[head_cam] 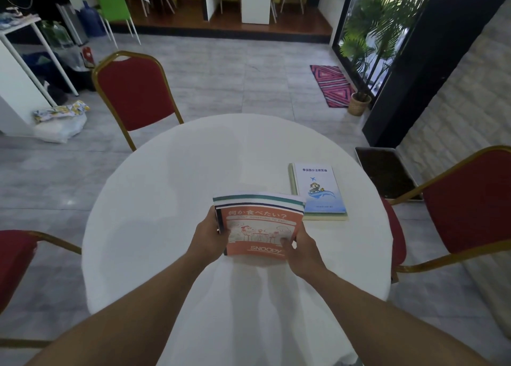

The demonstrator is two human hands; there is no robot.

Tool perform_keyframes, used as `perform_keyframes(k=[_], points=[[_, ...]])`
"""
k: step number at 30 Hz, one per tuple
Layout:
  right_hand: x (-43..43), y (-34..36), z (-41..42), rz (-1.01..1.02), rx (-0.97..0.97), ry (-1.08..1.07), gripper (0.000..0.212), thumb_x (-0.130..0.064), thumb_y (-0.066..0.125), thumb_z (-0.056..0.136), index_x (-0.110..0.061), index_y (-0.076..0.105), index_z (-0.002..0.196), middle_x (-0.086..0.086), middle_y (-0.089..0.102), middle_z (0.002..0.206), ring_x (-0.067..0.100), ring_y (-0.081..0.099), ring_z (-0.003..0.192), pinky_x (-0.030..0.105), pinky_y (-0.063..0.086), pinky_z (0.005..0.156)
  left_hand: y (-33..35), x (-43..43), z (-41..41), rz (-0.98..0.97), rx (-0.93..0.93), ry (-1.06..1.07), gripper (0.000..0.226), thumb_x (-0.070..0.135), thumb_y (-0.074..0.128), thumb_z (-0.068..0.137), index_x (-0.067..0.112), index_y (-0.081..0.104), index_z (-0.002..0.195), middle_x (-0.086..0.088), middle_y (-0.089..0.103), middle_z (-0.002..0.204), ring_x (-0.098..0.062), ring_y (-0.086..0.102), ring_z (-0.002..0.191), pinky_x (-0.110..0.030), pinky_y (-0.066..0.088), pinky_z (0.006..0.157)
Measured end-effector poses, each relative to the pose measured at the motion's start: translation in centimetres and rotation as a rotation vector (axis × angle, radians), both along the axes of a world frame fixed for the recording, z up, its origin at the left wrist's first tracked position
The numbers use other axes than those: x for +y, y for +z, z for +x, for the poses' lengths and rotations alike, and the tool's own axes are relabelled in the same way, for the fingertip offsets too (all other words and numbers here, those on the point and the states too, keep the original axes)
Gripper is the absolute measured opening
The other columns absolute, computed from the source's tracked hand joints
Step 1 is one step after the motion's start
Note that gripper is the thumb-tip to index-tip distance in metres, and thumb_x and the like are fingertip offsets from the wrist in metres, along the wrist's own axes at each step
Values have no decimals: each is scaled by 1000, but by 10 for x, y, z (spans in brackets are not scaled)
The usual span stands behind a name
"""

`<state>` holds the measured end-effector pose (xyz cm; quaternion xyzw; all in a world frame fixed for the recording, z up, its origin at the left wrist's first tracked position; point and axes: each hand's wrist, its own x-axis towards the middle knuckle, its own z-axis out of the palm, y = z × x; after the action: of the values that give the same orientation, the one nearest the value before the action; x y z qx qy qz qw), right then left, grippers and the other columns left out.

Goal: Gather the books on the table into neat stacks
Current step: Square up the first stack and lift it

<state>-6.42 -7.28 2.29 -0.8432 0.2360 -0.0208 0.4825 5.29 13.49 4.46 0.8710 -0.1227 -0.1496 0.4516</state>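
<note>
A stack of books topped by an orange Snoopy book is at the middle of the round table with a white cloth. My left hand grips its left edge and my right hand grips its lower right corner. Edges of several books beneath show at the top, green and dark striped. To the right a second stack lies flat, a white and blue book on top of a pale green one, just touching the held stack's upper right corner.
Red chairs with gold frames stand at the far left, the right and the near left of the table. A dark planter tray sits on the floor at the right.
</note>
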Motion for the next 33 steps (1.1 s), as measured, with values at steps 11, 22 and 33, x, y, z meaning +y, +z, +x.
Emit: perform_keyframes(k=[11,22,33], points=[[-2,0,-1,12,-18,15,30,-23,54,101,-21,46,130,-5,64,120,15,61,106,15,46,74,6,1,-3,-48,29,26,46,4,61,86,48,47,94,30,56,93,-9,59,88,-17,47,66],[-2,-3,1,53,-16,-14,30,-17,55,100,-25,47,128,-7,65,117,15,62,105,20,47,78,10,-2,-4,-43,50,20,40,1,57,87,33,49,109,20,58,95,-19,59,96,-28,50,77],[-3,-12,2,56,55,11,30,-28,58,99,-38,41,122,-14,62,116,10,59,101,21,46,78,7,-2,-9,42,118,-9,41,15,53,94,18,37,132,7,54,112,-19,54,98,-21,47,69]])
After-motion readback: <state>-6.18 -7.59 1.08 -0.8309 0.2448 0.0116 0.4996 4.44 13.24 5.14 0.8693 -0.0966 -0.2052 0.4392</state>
